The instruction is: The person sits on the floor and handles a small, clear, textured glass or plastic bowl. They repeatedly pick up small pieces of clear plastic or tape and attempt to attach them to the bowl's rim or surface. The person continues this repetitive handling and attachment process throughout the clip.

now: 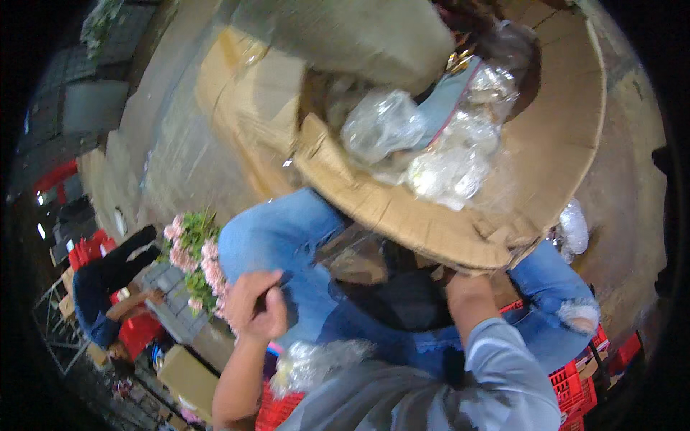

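Observation:
My left hand (256, 305) is raised over my left thigh, thumb apart from the slightly curled fingers, with nothing in it. It is nearest to pink flowers with green leaves (198, 262). My right hand (471, 296) grips the near rim of a large cardboard box (402, 215); its fingertips are hidden by the rim. The box tilts toward me above my knees, its opening in view. Inside lie crumpled clear plastic bundles (449, 172) and a blue-grey strip with a red edge (444, 104). Something dark with gold-coloured parts near the far wall is too blurred to name.
A large grey shape (345, 43) overhangs the box's far left side. More clear plastic (320, 363) lies by my left hip. Red plastic crates (571, 391) stand at lower right. At far left another person (100, 302) bends near red items and a beige box (188, 381).

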Tool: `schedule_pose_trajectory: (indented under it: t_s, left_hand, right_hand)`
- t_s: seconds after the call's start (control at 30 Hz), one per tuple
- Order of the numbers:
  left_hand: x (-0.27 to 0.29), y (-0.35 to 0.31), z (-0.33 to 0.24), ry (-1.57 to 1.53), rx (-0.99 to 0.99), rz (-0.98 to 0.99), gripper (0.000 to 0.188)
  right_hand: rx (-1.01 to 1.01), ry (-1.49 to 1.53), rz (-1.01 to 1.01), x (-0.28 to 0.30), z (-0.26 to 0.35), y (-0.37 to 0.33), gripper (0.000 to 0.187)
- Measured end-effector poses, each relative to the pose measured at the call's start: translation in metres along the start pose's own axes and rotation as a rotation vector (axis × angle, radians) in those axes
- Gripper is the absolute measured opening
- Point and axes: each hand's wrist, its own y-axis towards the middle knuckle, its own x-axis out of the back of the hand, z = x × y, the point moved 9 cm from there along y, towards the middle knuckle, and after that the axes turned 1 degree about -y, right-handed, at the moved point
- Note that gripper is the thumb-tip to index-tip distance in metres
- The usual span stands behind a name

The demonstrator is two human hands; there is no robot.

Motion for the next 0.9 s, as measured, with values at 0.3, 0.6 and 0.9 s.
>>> schedule_pose_trajectory:
  t_s: [0.3,0.6,0.9]
  left_hand:
    - [-0.008,0.003,-0.002,-0.032,-0.002,0.03,0.017]
    - [-0.008,-0.001,-0.006,-0.15,-0.023,-0.019,0.016]
    - [-0.004,-0.003,-0.011,-0.273,-0.061,-0.12,0.019]
  right_hand:
    - [0.165,-0.009,0.102,-0.02,0.069,-0.006,0.026]
    - [1.157,-0.217,0.701,0.04,0.227,-0.244,0.025]
    - [0.613,-0.143,0.286,0.335,0.126,-0.049,0.015]
